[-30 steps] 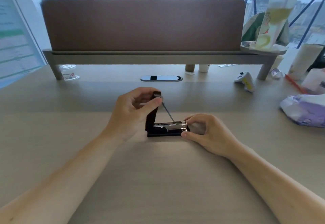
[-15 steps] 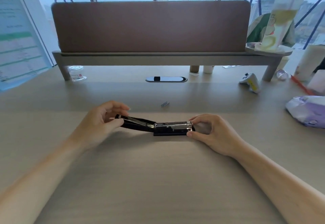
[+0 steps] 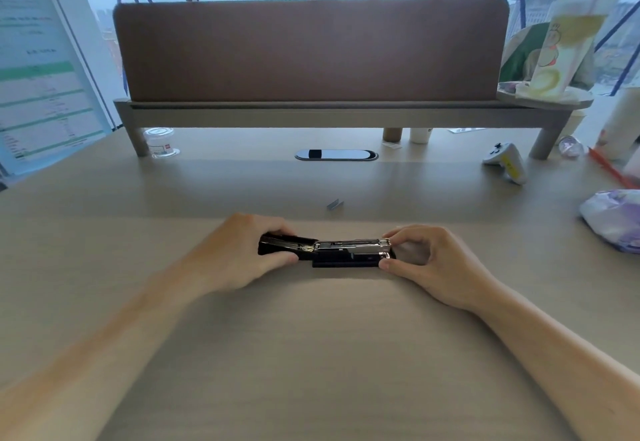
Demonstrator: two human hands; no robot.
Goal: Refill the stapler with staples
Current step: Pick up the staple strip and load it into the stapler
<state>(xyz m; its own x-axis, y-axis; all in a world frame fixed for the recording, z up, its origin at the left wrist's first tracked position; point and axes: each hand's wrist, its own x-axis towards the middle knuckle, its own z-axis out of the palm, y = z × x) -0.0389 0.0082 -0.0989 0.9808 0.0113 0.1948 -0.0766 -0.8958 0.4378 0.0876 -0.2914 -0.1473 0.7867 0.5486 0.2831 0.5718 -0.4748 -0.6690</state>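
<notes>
A black stapler lies flat on the wooden desk, swung fully open, its silver staple channel facing up. My left hand grips the black top cover, folded back to the left. My right hand pinches the front end of the metal channel and base between thumb and fingers. A small grey strip of staples lies loose on the desk just beyond the stapler, apart from both hands.
A brown divider on a raised shelf spans the back. A cable port sits behind the staples. A clear tub is back left; a white controller, a purple bag and a drink cup are at right.
My left hand swung the stapler's cover from upright down to the left until it lies flat. The staple strip behind it came into view. My right hand stayed at the front end.
</notes>
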